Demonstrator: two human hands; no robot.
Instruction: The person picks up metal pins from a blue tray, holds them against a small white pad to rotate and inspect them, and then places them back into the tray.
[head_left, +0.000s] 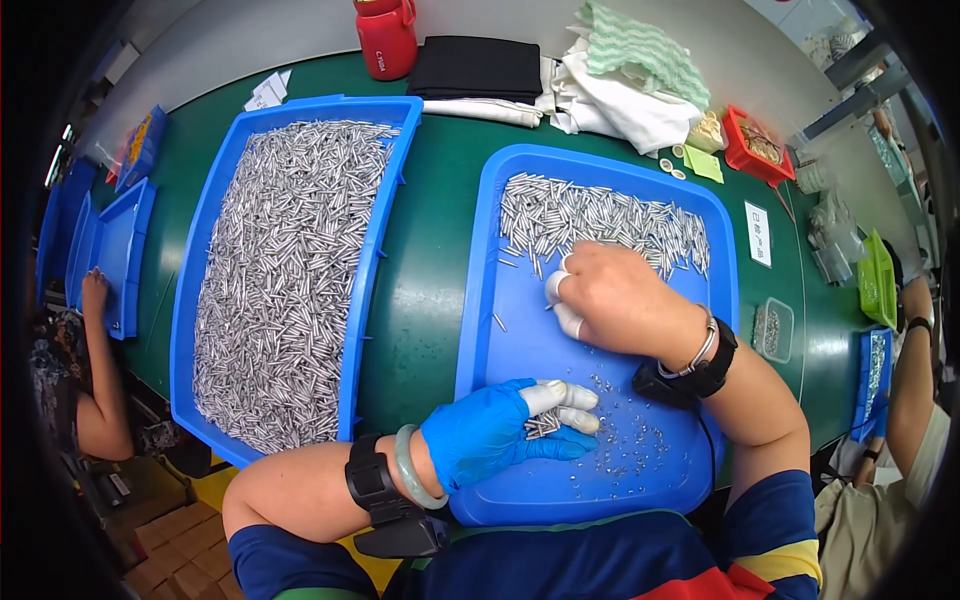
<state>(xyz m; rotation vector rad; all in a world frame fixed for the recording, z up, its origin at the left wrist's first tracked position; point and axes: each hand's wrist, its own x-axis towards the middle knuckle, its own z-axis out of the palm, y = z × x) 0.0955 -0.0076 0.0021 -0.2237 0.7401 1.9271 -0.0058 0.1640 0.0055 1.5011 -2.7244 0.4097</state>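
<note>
Over the near part of the blue tray (pixel 590 500), my left hand (pixel 510 425) wears a blue glove with white finger covers. Its fingers curl around a small bunch of metal pins (pixel 542 425). White covers also sit on fingers of my right hand (pixel 625 300), which is bent closed just below the heap of silvery pins (pixel 590 215) at the tray's far end. Whatever its fingertips pinch is hidden or too small to name. A few pins lie loose left of it. Many tiny shiny pieces (pixel 630 440) are scattered beside my left hand.
A larger blue tray (pixel 362 300) full of similar pins stands at left on the green table (pixel 425 270). Behind are a red bottle (pixel 386 40), folded black cloth (pixel 475 68), white cloths (pixel 620 100) and a red basket (pixel 757 148). Other people's arms show at both sides.
</note>
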